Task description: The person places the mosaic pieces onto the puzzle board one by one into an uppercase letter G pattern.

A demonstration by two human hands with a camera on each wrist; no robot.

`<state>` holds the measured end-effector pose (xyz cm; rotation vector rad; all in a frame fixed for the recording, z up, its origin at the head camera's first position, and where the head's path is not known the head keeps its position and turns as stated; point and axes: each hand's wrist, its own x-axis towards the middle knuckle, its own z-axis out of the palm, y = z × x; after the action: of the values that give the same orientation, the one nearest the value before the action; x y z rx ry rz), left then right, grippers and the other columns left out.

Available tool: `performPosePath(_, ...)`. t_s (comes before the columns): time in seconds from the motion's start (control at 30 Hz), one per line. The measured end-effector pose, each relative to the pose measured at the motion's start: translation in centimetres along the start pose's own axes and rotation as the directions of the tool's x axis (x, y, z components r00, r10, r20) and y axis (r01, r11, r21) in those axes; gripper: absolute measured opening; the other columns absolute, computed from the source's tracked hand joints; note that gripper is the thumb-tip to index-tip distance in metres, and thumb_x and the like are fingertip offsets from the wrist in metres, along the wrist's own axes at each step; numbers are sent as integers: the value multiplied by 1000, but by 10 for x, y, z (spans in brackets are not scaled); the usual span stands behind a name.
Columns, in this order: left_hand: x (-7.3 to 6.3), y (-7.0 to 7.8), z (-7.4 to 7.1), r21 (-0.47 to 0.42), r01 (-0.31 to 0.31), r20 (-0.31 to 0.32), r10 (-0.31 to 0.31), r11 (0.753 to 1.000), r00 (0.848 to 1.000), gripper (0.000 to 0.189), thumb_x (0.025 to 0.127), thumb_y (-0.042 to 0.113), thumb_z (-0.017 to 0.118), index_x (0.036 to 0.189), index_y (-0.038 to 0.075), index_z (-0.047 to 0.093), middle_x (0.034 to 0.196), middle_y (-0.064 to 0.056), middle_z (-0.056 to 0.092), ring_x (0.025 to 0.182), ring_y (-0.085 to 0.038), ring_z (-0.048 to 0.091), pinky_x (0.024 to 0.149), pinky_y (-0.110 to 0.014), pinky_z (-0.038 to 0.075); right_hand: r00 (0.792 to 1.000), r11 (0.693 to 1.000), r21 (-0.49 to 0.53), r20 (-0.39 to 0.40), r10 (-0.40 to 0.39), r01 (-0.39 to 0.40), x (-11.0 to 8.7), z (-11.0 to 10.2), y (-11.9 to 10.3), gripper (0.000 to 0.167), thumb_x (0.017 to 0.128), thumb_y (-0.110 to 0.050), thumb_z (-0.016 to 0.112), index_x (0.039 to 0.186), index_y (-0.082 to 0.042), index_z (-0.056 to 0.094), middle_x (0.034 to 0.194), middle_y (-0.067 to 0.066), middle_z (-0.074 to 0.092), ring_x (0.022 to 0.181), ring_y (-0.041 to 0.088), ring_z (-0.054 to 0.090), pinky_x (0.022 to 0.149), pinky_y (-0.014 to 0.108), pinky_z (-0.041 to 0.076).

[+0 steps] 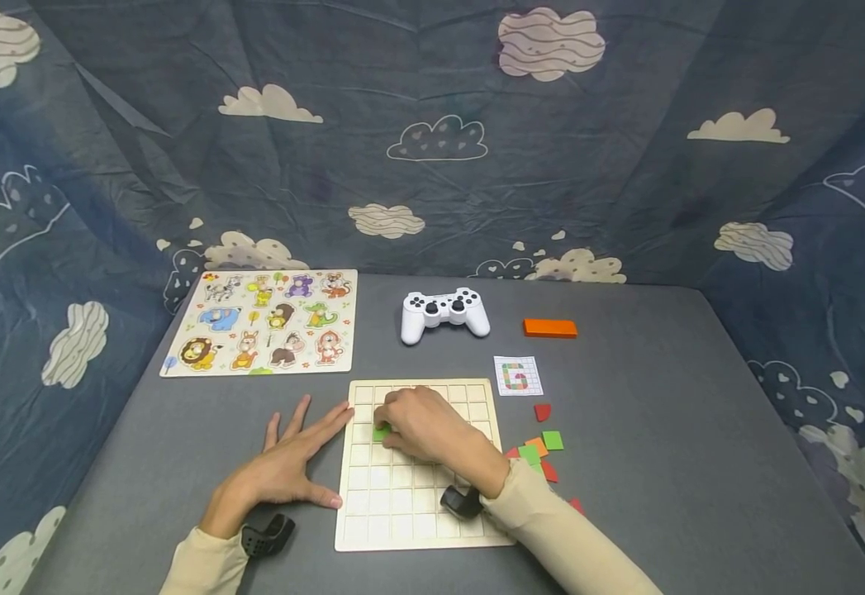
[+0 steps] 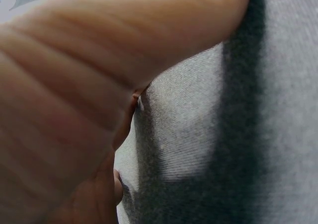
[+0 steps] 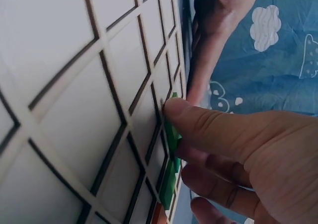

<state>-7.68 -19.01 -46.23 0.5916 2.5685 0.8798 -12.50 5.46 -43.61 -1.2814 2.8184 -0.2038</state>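
A pale wooden grid board point(image 1: 380, 529) lies on the table. Over its upper left part, my right hand point(image 1: 428, 426) pinches a green square tile point(image 1: 381, 434) with thumb and fingertips, at the board's surface. The right wrist view shows that tile point(image 3: 172, 132) by the thumb, with another green tile point(image 3: 168, 186) and a bit of orange-red point(image 3: 158, 214) beyond it; the head view hides these under the hand. My left hand point(image 1: 283, 467) lies spread, its index fingertip and thumb at the board's left edge. Only palm and thumb point(image 2: 124, 40) fill the left wrist view.
Loose tiles, including a green square point(image 1: 553, 440) and a red piece point(image 1: 543, 411), lie right of the board, partly behind my right forearm. A pattern card point(image 1: 518, 376), orange block point(image 1: 549, 329), white game controller point(image 1: 444, 312) and animal puzzle point(image 1: 261, 322) sit farther back.
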Motion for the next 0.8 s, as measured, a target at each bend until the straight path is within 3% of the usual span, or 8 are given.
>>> performPosePath(0.63,0,-1,0,1,-9,-1,9,1000,1000,122,62,54,89,161,20,26,169,-4,17,150,-51,-14,106,-77,-17,999,999,-25,-38,-26,25,-6,-2,0,11,85,-20,78,96,-24,78,90,-8,71,81,9,67,76,31,55)
performPosePath(0.8,-1,-1,1,1,-18,-3,18,1000,1000,121,62,54,89,161,19,26,169,-5,18,150,-51,-13,106,-78,-16,997,1000,22,-81,-14,16,-16,-9,2,17,81,-15,75,97,-21,77,92,-7,72,82,10,67,74,32,55)
